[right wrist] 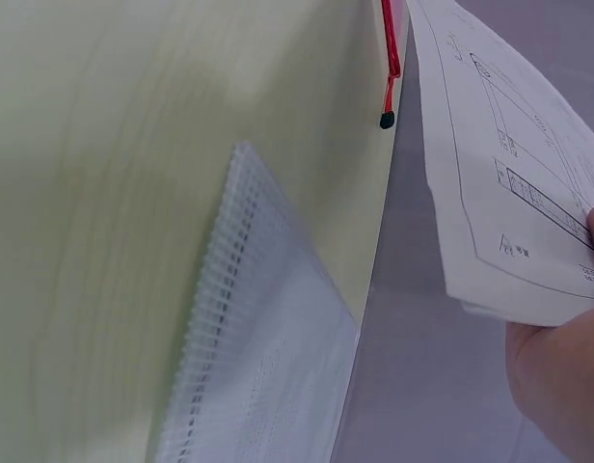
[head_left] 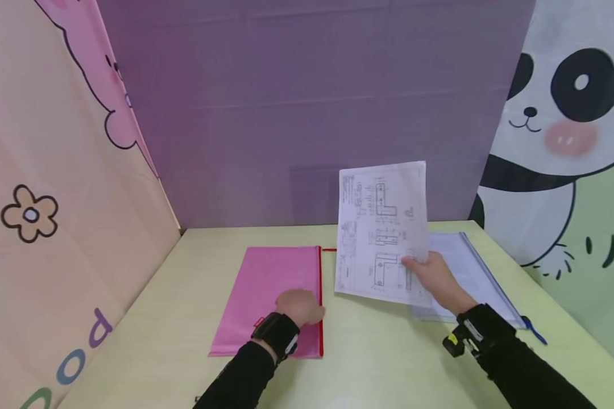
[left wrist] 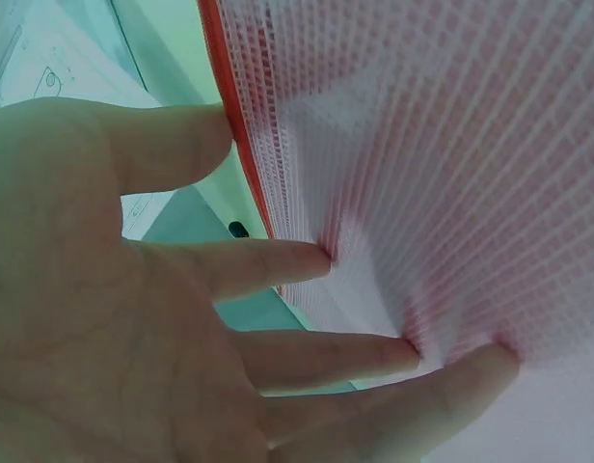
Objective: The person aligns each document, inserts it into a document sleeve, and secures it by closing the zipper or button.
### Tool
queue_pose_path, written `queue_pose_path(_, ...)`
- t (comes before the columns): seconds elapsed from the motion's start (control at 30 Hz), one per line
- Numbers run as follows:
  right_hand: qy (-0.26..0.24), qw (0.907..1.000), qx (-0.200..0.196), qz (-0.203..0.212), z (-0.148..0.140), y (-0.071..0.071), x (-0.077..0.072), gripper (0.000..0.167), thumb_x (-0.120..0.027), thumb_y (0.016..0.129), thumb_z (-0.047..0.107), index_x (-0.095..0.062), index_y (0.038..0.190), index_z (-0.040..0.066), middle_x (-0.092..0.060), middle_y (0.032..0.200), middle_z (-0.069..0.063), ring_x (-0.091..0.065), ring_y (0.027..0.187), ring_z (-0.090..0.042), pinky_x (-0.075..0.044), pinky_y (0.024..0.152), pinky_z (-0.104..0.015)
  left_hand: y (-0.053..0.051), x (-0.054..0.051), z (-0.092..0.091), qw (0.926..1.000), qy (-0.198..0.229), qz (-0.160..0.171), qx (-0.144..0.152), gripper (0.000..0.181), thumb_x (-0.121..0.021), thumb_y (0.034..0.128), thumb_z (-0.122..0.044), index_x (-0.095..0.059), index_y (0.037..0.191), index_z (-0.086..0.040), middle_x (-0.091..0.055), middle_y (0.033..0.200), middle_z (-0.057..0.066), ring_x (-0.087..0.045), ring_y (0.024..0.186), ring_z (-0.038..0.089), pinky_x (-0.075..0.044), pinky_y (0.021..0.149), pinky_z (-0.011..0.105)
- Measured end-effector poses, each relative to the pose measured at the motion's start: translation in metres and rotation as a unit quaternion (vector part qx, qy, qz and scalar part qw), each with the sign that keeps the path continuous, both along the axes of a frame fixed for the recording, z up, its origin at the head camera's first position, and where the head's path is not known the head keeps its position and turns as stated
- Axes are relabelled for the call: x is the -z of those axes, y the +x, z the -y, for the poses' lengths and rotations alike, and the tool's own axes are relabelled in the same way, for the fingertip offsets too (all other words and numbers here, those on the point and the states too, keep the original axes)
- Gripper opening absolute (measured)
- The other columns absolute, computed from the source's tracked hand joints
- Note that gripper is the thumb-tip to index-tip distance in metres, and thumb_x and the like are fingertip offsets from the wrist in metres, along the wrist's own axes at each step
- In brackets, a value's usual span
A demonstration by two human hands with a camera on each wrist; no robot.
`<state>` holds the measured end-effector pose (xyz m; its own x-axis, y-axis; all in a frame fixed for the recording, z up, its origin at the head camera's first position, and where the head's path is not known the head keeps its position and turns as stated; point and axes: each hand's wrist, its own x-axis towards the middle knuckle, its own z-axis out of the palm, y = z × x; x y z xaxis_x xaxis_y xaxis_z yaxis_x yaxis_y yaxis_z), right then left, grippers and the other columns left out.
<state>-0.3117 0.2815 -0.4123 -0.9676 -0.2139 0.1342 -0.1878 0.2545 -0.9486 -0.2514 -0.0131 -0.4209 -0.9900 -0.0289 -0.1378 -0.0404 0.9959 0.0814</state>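
Note:
A pink mesh document pouch (head_left: 271, 278) with a red zipper edge (head_left: 320, 284) lies on the table. On its right part rests my left hand (head_left: 301, 307). In the left wrist view, the fairly straight fingers (left wrist: 278, 265) press their tips against the mesh, and the thumb (left wrist: 181, 145) touches the red edge. My right hand (head_left: 437, 278) holds a stack of printed drawing sheets (head_left: 381, 227) upright by the lower right side, thumb in front; the other fingers are hidden behind the paper. The right wrist view shows several sheets together (right wrist: 480, 174).
Behind the raised sheets, a pale blue-white mesh pouch (head_left: 471, 278) with a dark blue pull cord (head_left: 534, 330) lies on the light wood-look table (head_left: 158, 318). A red zipper pull (right wrist: 389, 101) sticks out from the pink pouch. Fabric walls (head_left: 312, 113) surround the table.

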Motion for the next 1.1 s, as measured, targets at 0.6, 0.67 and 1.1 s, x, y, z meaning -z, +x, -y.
queue_pose_path(0.6,-0.01,0.9994,0.027,0.021,0.0,-0.002,-0.003,0.05,-0.048,0.109,0.023,-0.039,0.155,0.005,-0.06,0.136,-0.026,-0.072,0.104,-0.03,-0.06,0.081,-0.041,0.005,-0.001,-0.007,0.9989,0.026,-0.011,-0.037,0.035,-0.068,0.0839,-0.039,-0.061,0.077,-0.005,-0.055,0.072,0.006,-0.051,0.073,0.024,-0.044,0.075,0.04)
queue_pose_path(0.67,-0.016,0.9988,0.035,0.032,-0.001,-0.003,-0.002,0.051,-0.048,0.109,0.023,-0.038,0.155,0.004,-0.059,0.137,-0.026,-0.072,0.103,-0.029,-0.06,0.081,-0.04,0.005,0.002,-0.008,0.9988,0.022,-0.027,-0.034,0.036,-0.068,0.0834,-0.039,-0.059,0.075,-0.005,-0.055,0.07,0.005,-0.05,0.071,0.024,-0.044,0.073,0.039)
queue_pose_path(1.1,-0.083,0.9873,0.077,0.111,0.012,-0.011,0.014,0.055,-0.048,0.106,0.016,-0.032,0.156,-0.001,-0.051,0.145,-0.027,-0.07,0.097,-0.016,-0.058,0.082,-0.034,0.002,0.01,-0.004,0.9959,0.064,-0.043,-0.048,0.037,-0.065,0.087,-0.034,-0.058,0.08,0.001,-0.053,0.072,0.01,-0.05,0.072,0.027,-0.046,0.069,0.039)
